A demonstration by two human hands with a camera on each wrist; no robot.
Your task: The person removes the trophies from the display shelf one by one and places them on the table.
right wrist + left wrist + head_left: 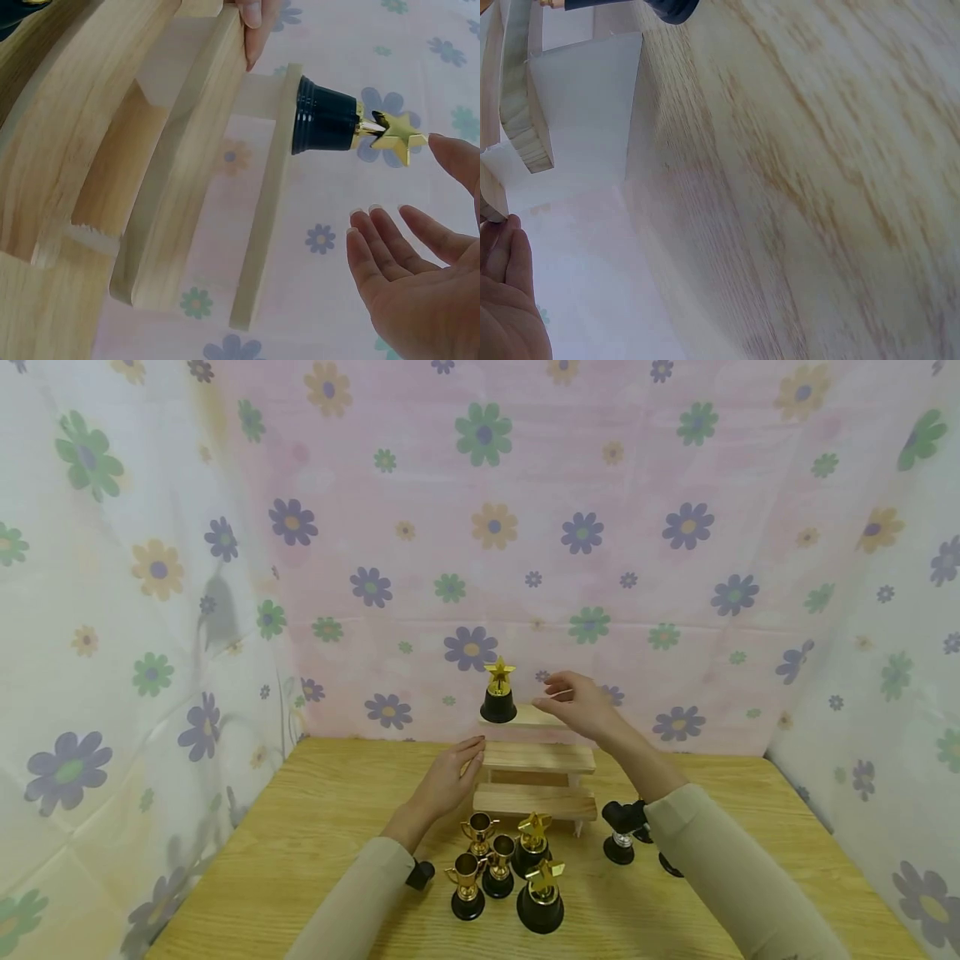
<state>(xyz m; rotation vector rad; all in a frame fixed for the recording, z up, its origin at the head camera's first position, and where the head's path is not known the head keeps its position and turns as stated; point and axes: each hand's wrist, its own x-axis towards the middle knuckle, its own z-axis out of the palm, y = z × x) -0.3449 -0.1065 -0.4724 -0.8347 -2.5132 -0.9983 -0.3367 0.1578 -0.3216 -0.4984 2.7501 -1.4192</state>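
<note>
A gold star trophy (499,703) with a black base stands upright at the left end of the top step of a wooden three-step stand (536,757). My right hand (583,707) is in the air to the right of it, its fingers loosely spread and nothing held. The right wrist view shows the thumb of that right hand (427,300) close to the tip of the star (399,137); the head view shows a gap between them. My left hand (445,781) touches the left end of the middle step with extended fingers, also seen touching wood in the left wrist view.
In front of the stand are several gold cup trophies (467,887) and two more star trophies (540,906). Silver trophies (619,847) stand on the right, partly hidden by the right forearm. A flowered cloth (420,568) encloses the wooden table (315,827) behind and at the sides.
</note>
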